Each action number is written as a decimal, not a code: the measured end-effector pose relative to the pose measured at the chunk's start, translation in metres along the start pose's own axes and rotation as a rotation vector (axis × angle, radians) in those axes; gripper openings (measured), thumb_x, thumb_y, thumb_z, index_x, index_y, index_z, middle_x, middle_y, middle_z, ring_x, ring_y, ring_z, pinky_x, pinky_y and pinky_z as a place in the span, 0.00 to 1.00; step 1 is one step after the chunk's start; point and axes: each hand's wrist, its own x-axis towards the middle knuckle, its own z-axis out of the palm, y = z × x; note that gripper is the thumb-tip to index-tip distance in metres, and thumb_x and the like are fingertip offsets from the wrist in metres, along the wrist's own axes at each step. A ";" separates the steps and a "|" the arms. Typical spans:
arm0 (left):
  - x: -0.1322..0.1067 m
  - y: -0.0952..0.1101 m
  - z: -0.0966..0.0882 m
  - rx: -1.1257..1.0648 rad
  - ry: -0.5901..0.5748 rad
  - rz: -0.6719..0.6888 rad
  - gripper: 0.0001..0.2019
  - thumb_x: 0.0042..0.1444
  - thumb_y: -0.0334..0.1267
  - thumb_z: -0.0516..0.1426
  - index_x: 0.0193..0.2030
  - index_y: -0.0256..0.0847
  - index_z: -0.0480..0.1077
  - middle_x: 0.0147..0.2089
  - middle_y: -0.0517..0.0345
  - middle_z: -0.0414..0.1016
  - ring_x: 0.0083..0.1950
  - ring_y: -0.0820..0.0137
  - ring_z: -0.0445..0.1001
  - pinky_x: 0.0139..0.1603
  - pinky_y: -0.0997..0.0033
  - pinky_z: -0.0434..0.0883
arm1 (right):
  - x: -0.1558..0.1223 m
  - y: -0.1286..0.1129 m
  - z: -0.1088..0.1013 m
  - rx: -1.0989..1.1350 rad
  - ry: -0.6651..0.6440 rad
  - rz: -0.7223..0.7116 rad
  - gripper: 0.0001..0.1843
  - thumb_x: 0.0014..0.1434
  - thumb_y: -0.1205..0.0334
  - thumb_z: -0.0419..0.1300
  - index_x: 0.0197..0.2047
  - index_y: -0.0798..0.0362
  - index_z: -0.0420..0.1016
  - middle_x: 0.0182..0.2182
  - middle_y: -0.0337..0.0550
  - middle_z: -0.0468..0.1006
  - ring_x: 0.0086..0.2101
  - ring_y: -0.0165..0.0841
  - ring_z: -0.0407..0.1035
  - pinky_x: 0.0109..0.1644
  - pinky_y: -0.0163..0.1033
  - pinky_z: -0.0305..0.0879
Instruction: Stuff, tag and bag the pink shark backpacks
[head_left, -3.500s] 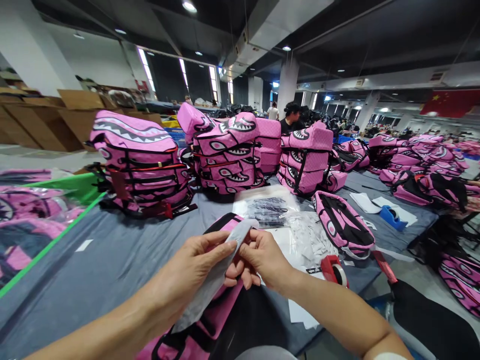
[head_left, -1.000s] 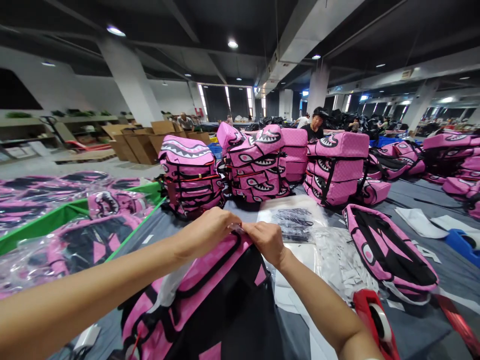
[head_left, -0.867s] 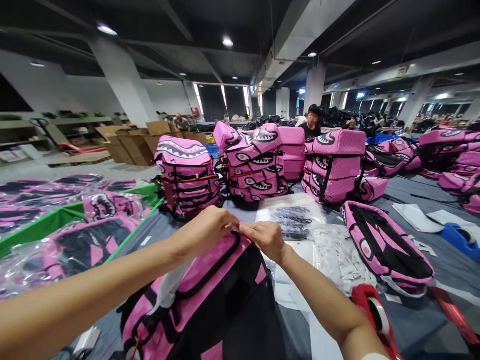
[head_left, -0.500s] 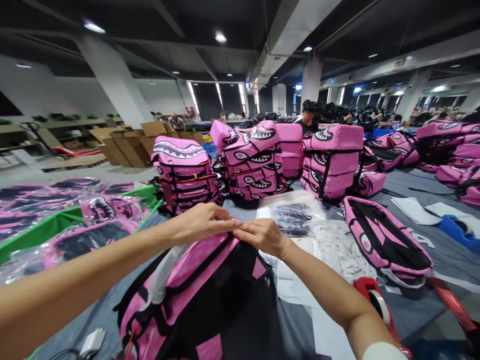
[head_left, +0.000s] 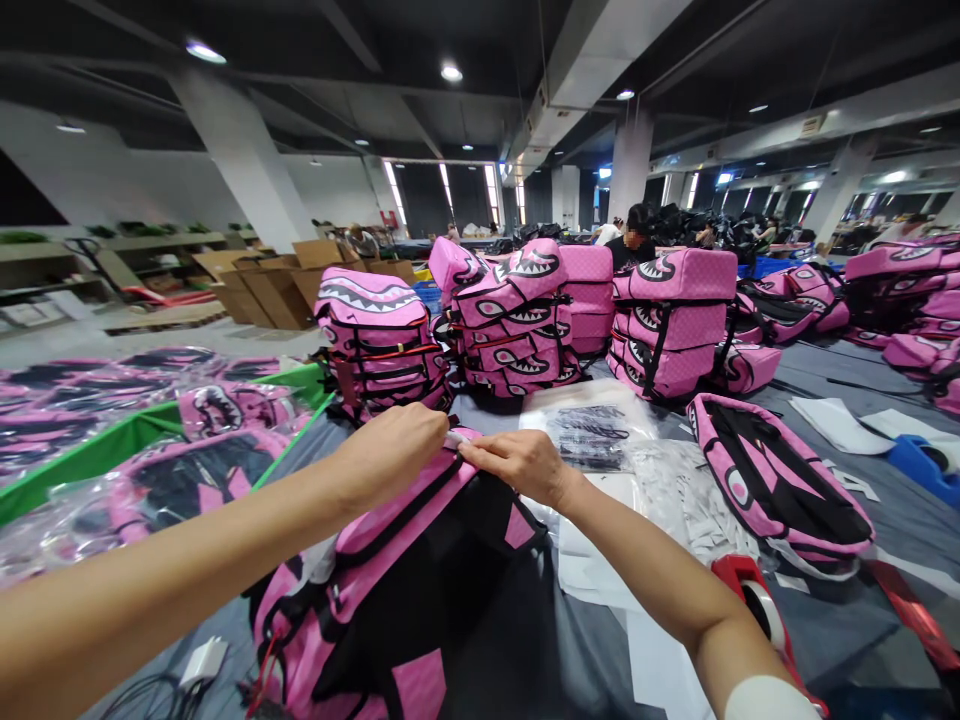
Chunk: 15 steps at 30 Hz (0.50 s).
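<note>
A pink and black backpack (head_left: 442,560) lies tilted on the grey-covered table in front of me, its black panel towards me. My left hand (head_left: 405,445) is closed in a fist over its upper pink edge. A white strip (head_left: 454,438) sticks out from that fist, its material hard to make out. My right hand (head_left: 521,465) pinches the backpack's top edge beside the strip, thumb and fingers pressed together. The two hands almost meet there. More whitish wrapping (head_left: 319,562) shows on the lower left of the backpack, partly behind my left forearm.
Stacks of pink backpacks (head_left: 517,320) stand behind. A single backpack (head_left: 780,485) lies to the right, near a red tape dispenser (head_left: 757,600). Clear plastic bags (head_left: 585,430) lie beyond my right hand. Left is a green-edged bin (head_left: 142,425) with bagged backpacks. A co-worker (head_left: 634,240) is behind the stacks.
My left hand has curled from loosely bent fingers into a fist. The white strip's end now shows between my hands at the top edge. My view has shifted slightly left.
</note>
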 end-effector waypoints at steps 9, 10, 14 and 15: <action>0.001 0.007 0.001 0.053 -0.055 0.010 0.13 0.66 0.27 0.48 0.45 0.34 0.75 0.39 0.42 0.79 0.44 0.51 0.81 0.43 0.61 0.72 | 0.041 0.005 -0.022 0.220 -0.031 0.306 0.12 0.64 0.56 0.67 0.51 0.47 0.81 0.39 0.38 0.84 0.36 0.28 0.78 0.35 0.29 0.64; 0.000 0.010 -0.001 0.050 -0.060 0.012 0.13 0.66 0.26 0.48 0.47 0.32 0.74 0.40 0.41 0.80 0.45 0.51 0.81 0.43 0.60 0.72 | 0.045 0.004 -0.020 0.179 -0.086 0.295 0.10 0.64 0.56 0.67 0.48 0.46 0.82 0.37 0.37 0.84 0.36 0.28 0.78 0.33 0.30 0.62; -0.003 0.018 -0.010 0.024 -0.054 -0.006 0.15 0.64 0.24 0.48 0.53 0.26 0.71 0.42 0.38 0.80 0.44 0.49 0.82 0.40 0.60 0.73 | 0.062 -0.008 -0.013 0.000 -0.231 0.332 0.06 0.65 0.58 0.65 0.41 0.50 0.82 0.35 0.42 0.84 0.36 0.34 0.78 0.31 0.34 0.62; -0.003 0.020 -0.011 0.026 -0.056 -0.022 0.16 0.64 0.24 0.47 0.54 0.25 0.70 0.42 0.37 0.80 0.44 0.49 0.82 0.40 0.60 0.73 | 0.068 -0.012 -0.012 -0.035 -0.259 0.364 0.06 0.64 0.59 0.65 0.40 0.50 0.82 0.35 0.44 0.84 0.37 0.37 0.79 0.32 0.35 0.63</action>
